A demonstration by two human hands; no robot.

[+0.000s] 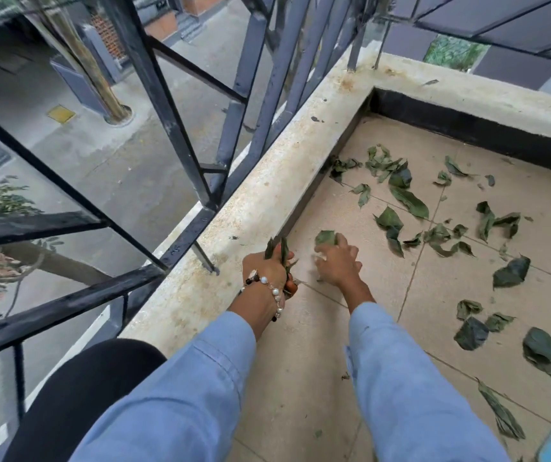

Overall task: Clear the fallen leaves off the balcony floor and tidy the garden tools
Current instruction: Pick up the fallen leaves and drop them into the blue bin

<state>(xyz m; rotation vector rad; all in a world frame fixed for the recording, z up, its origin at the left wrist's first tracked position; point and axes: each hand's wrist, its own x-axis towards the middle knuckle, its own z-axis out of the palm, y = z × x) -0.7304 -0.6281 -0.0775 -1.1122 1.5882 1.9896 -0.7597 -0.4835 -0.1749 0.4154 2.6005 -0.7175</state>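
step: gathering leaves by hand | left hand (267, 266) fingers clutch a bunch of picked leaves (279, 250) beside the ledge (267, 195) | right hand (335, 260) fingers curl on one leaf (325, 237), probably pinching it | scattered leaves (400, 185) across floor toward far corner | next: pass leaf left, reach farther out

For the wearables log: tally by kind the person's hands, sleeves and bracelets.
Bare hands, each gripping green leaves: 2 (left hand, right hand)
Light blue fabric sleeves: 2
White pearl-bead bracelet: 1
Total: 5
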